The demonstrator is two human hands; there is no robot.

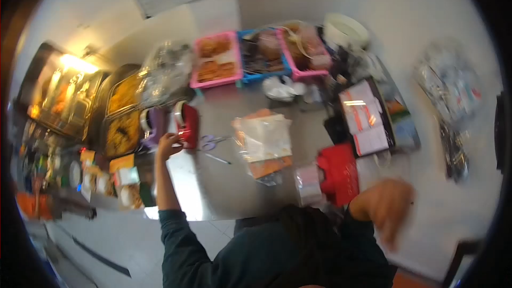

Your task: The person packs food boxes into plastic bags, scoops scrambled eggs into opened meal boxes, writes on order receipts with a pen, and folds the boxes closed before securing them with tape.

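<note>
My left hand [168, 146] is at the front end of a red tape dispenser [188, 125], its fingers bent together there. Whatever is between the fingertips is too small to make out. Beside it stands a purple tape dispenser [153, 128]. My right hand [393, 208] is raised off to the right, its fingers smeared by motion. Closest to that hand is a red bag [341, 173]. In the middle of the metal table lies a clear plastic packet [266, 141] with white and orange-brown contents. Purple-handled scissors [209, 141] and a pen [218, 158] lie between the dispensers and the packet.
Along the back stand pink [216, 82] and blue [266, 77] baskets with packed goods. Food trays [122, 93] under a lamp line the left. Right of the packet are an open case with papers [365, 117] and a pale pink pad [309, 184]. Plastic bags [450, 82] hang on the wall.
</note>
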